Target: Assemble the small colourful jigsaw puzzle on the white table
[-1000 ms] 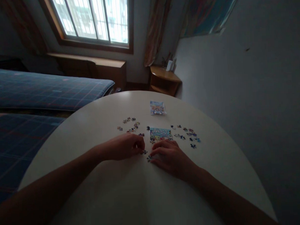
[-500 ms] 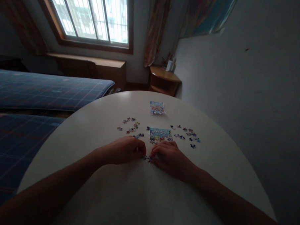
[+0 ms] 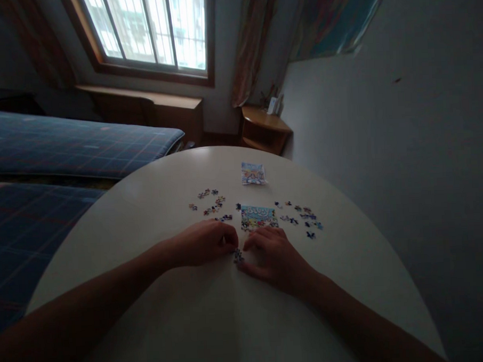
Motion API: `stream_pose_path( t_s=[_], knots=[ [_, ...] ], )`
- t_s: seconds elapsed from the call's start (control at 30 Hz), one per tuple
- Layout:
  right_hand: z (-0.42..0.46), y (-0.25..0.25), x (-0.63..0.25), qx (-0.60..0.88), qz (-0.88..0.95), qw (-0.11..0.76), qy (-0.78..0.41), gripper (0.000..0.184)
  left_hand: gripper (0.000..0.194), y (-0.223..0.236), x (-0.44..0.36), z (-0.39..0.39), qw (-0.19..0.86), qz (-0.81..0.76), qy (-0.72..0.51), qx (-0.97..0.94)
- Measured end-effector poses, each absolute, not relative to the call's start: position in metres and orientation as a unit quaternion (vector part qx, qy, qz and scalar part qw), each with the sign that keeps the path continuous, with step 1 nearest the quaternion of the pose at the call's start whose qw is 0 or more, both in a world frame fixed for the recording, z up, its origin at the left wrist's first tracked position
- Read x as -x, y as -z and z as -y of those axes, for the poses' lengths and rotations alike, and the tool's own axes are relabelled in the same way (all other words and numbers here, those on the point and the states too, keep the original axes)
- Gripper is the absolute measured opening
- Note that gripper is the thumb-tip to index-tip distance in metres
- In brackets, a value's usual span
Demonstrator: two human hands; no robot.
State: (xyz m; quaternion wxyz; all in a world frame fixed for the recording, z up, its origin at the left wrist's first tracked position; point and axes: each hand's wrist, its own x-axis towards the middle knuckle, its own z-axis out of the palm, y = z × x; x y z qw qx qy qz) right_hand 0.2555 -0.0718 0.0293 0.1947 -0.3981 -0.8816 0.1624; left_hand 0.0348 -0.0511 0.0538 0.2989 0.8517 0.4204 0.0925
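Observation:
A small cluster of jigsaw pieces (image 3: 238,256) lies on the white table between my two hands. My left hand (image 3: 212,241) is closed, its thumb and forefinger pinched at the cluster's upper left edge. My right hand (image 3: 271,254) has its thumb and forefinger apart, the thumb tip touching the cluster's lower right side and the forefinger lifted off it. Just beyond my right hand lies a colourful picture card (image 3: 259,217), its near edge partly covered by the fingers. The print on the pieces is too small to make out.
Loose jigsaw pieces (image 3: 214,208) lie left of the card, and several more pieces (image 3: 308,216) lie to its right. A printed packet (image 3: 253,173) rests farther back on the round table (image 3: 165,176). Beds (image 3: 83,137) stand at the left, a wall (image 3: 343,123) at the right.
The pieces between my hands have come closer together into one compact cluster. My left fingertips moved slightly right, and my right thumb and forefinger spread apart.

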Motion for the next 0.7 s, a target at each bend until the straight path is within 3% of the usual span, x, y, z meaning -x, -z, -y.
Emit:
stream_pose_path(
  t_s=[0.37, 0.5, 0.6, 0.7],
  knots=[
    [0.081, -0.036, -0.249, 0.430, 0.868, 0.162, -0.189, 0.016, 0.017, -0.062, -0.019, 0.046, 0.299, -0.424, -0.069, -0.852],
    [0.078, -0.034, -0.250, 0.417, 0.876, 0.176, -0.168, 0.027, 0.016, -0.060, -0.020, 0.047, 0.303, -0.418, -0.058, -0.854],
    [0.079, -0.035, -0.250, 0.436, 0.867, 0.190, -0.145, 0.017, 0.017, -0.058, -0.021, 0.048, 0.303, -0.415, -0.065, -0.855],
    [0.082, -0.036, -0.249, 0.446, 0.866, 0.174, -0.147, 0.018, 0.018, -0.058, -0.022, 0.048, 0.299, -0.416, -0.068, -0.856]
  ],
)
